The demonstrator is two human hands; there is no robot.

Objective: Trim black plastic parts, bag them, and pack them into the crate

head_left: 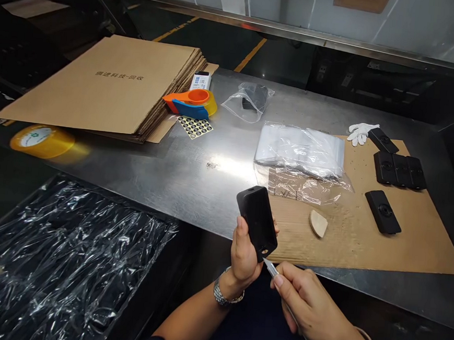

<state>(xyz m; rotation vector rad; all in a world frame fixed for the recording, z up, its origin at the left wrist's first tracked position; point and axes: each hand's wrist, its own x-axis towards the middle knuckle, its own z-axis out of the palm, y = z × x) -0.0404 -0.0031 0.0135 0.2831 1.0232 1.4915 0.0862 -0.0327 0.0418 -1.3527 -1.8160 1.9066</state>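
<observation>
Tilted upright, a hollow black plastic case [259,219] is held by my left hand [244,255], its fingers wrapped round the sides. My right hand [305,299] grips a thin knife [271,268], whose tip touches the lower edge of the case beside a small hole. A brown cardboard sheet [347,242] lies just beyond my hands, with a pale rounded wedge [318,224] on it. Further right on the cardboard rests a single black case [383,211], and behind it several more black cases [400,170] sit together.
Clear plastic bags [301,149] lie mid-table. Flat cardboard [100,84] is stacked left, near an orange tape dispenser [193,102], a sticker sheet [194,127] and a yellow tape roll [42,141]. A white glove [361,133] lies back right. Plastic film [58,266] covers something lower left.
</observation>
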